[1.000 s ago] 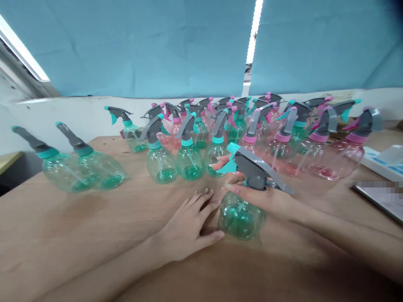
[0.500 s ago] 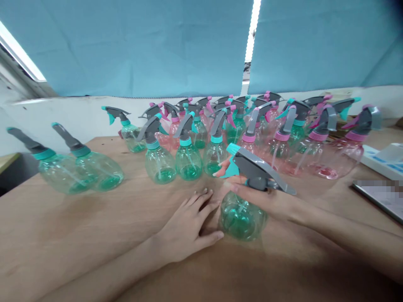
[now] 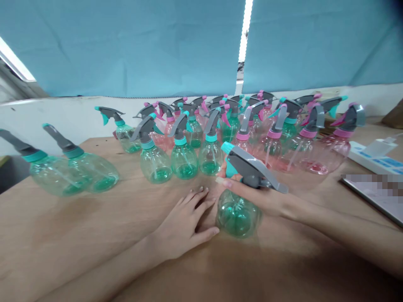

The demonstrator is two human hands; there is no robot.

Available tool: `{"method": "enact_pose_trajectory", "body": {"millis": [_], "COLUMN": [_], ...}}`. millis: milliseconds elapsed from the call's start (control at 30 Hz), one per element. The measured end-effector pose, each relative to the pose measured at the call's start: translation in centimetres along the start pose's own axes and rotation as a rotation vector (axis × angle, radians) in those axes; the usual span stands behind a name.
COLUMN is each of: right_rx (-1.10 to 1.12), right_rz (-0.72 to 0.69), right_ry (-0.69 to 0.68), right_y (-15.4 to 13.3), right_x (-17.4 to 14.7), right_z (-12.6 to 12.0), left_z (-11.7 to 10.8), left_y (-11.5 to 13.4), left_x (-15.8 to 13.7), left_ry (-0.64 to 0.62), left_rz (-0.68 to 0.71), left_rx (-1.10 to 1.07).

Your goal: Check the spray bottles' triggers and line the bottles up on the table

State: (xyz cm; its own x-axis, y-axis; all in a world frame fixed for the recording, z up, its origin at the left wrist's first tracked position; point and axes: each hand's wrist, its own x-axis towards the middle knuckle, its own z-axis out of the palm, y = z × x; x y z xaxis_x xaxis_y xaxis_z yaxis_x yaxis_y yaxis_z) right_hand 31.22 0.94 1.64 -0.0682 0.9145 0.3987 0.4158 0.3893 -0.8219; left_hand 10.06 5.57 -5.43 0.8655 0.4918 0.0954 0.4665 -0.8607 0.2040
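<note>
My right hand (image 3: 252, 195) is closed around the neck of a green spray bottle (image 3: 237, 216) with a grey and teal trigger head. The bottle leans, its nozzle pointing up and left, and its lower body is close to or on the table; contact is unclear. Just left of it, my left hand (image 3: 185, 222) lies flat on the wooden table (image 3: 94, 243), fingers spread, holding nothing. Beyond my hands stands a row of green spray bottles, among them one with a teal collar (image 3: 184, 161). My right palm is hidden from view.
Pink spray bottles (image 3: 333, 151) stand at the right, with several more bottles packed behind. Two green spray bottles (image 3: 102, 174) are at the left. A white power strip (image 3: 374, 157) and a flat device with a dark edge (image 3: 374, 195) lie at the right. A blue curtain (image 3: 157, 46) hangs behind.
The view has shifted slightly, so most things sit a little further left. My right hand keeps its hold on the spray bottle, and my left hand stays flat on the table.
</note>
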Motion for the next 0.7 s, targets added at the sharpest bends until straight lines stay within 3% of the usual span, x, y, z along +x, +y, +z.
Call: {"method": "enact_pose_trajectory", "body": {"millis": [300, 567, 700], "right_rx": [0.031, 0.212, 0.135], "right_rz": [-0.04, -0.019, 0.011], "right_ry": [-0.045, 0.041, 0.039], "right_y": [1.2, 1.0, 1.0], "right_x": [0.0, -0.2, -0.4], "right_z": [1.0, 1.4, 1.2], "left_z": [0.0, 0.0, 0.1], "left_y": [0.0, 0.1, 0.1], "left_x": [0.3, 0.2, 0.1], "left_ry": [0.022, 0.007, 0.028], "left_rz": [-0.021, -0.007, 0.001], "left_rx": [-0.034, 0.005, 0.004]}}
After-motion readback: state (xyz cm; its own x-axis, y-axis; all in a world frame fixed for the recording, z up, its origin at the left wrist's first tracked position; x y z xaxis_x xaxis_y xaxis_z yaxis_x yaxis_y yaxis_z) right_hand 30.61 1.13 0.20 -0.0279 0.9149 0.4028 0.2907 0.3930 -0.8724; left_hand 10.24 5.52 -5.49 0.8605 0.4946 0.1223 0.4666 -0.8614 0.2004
